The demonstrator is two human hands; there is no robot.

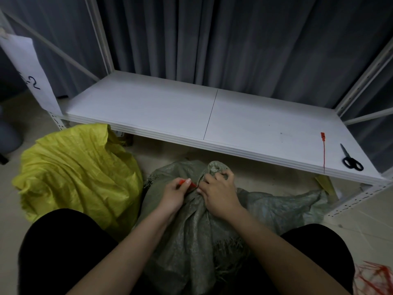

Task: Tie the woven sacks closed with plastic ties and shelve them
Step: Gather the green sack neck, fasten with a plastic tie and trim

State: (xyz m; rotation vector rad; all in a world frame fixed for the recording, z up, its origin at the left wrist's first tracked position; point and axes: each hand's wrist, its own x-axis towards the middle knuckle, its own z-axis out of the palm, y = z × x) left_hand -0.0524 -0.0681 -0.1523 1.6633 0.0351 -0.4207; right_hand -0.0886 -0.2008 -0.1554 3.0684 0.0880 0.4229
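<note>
A grey-green woven sack (191, 228) lies on the floor between my knees, its mouth bunched into a neck. My right hand (219, 191) grips that gathered neck. My left hand (175, 191) pinches a red plastic tie (188, 183) right beside the neck; whether the tie wraps round it is hidden by my fingers. A yellow woven sack (78, 171) sits to the left on the floor, its top loose. The white shelf board (191, 111) stretches across in front of me.
A spare red tie (323, 152) and black scissors (350, 159) lie at the shelf's right front corner. More red ties (376, 277) are heaped on the floor at lower right. White shelf posts (100, 35) rise at both ends before a dark curtain.
</note>
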